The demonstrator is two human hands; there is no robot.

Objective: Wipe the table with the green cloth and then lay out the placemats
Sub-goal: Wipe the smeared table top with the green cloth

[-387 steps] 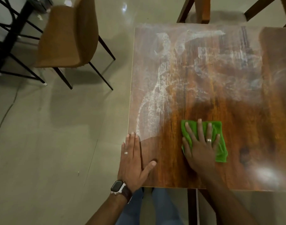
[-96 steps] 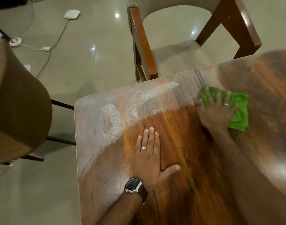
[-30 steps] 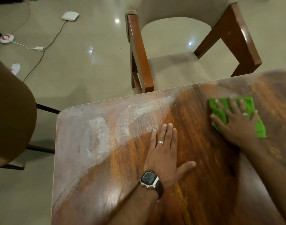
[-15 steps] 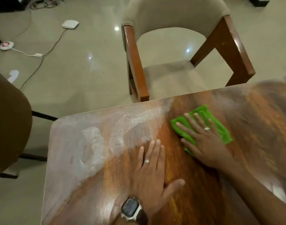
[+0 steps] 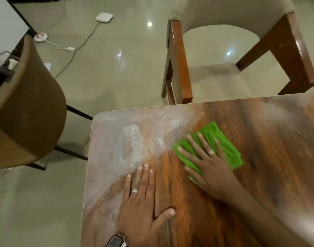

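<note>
A dark, glossy wood-grain counter (image 5: 259,148) fills the lower right of the frame, its rounded corner at centre left. A pale, chalky film covers the area near that corner, while the surface further right shows bare, shiny grain.

The folded bright green cloth (image 5: 222,139) lies flat on the counter right of centre, at the border between the filmy patch and the clean wood. The right hand (image 5: 206,161) presses down on it, palm flat, with its fingers (image 5: 193,141) straight and spread apart across the fabric, pointing toward the upper left; a ring sits on one of them. The cloth's far end sticks out beyond the fingertips, and a small green edge shows below the thumb side of the palm.

The left hand (image 5: 143,205) rests flat on the bare counter at lower centre, just beside the right hand but apart from the cloth. Its four fingers lie straight and close together, the thumb is held out to the right, a ring is on one finger, and a dark wristwatch (image 5: 117,242) shows at the bottom edge.

Beyond the counter, at upper right, stands a wooden armchair with cream upholstery (image 5: 232,24). A brown curved-back chair on thin black legs (image 5: 29,107) stands at the left. White cables and a small white device (image 5: 104,16) lie on the glossy tiled floor (image 5: 117,68) at upper left.
</note>
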